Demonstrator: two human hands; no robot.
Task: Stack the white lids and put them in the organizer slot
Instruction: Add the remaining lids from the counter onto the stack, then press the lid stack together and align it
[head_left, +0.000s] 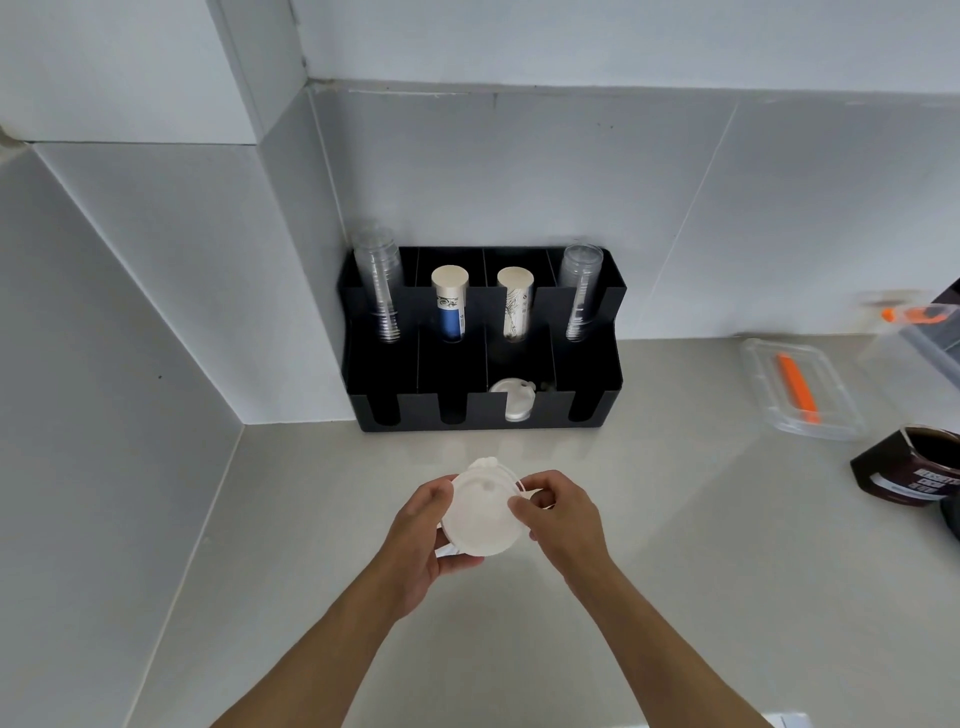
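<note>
I hold a small stack of white lids above the counter, in front of the black organizer. My left hand cups the stack from the left and below. My right hand pinches its right rim with thumb and fingers. More white lids stand on edge in the organizer's third front slot from the left. The other front slots look dark and I cannot see into them.
The organizer's back row holds two stacks of clear cups and two stacks of paper cups. At the right are a clear container lid with an orange clip, a dark jar and a clear box. Tiled walls close the corner.
</note>
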